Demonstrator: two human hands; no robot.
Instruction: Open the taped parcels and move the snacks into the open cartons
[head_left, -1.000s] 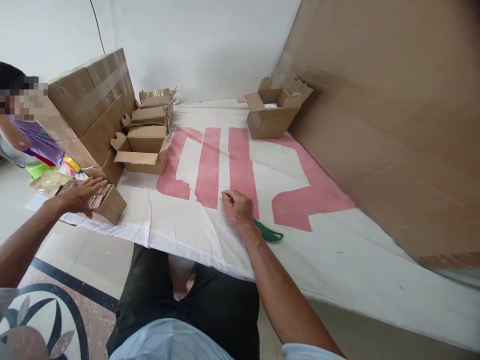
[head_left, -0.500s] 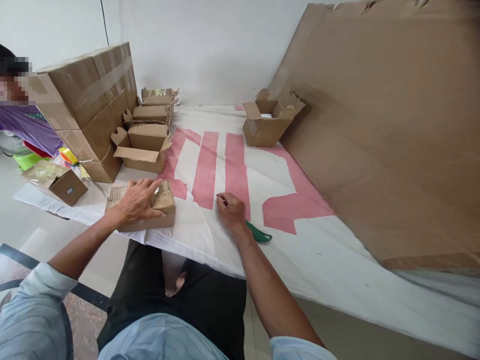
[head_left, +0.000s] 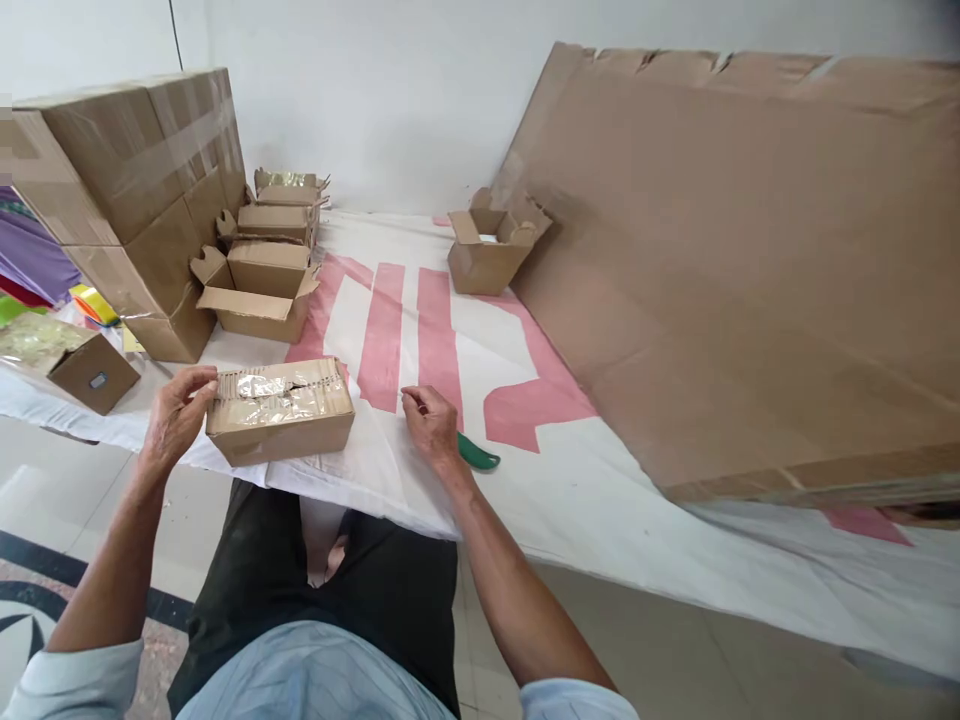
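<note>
A closed cardboard box [head_left: 281,440] with clear tape across its top lies near the table's front edge. My left hand [head_left: 176,412] is at its left end, fingers bent and their tips against the upper corner. My right hand [head_left: 431,420] rests on the cloth to the right of the box, apart from it, fingers curled closed. A thin tip shows at those fingers, but what they hold is mostly hidden. From behind the right wrist sticks out a curved green handle [head_left: 478,454]; its other end is hidden.
Taped cartons [head_left: 161,180] are stacked at the left, beside several open boxes [head_left: 255,300]. Another open box [head_left: 487,265] stands at the back. A large cardboard sheet [head_left: 735,270] leans at the right. Yellow tape [head_left: 94,305] and another box [head_left: 94,375] lie far left.
My left hand has moved from the top of the box to its left end. The box has shifted slightly right on the cloth. My right hand stays curled; the view has swung right.
</note>
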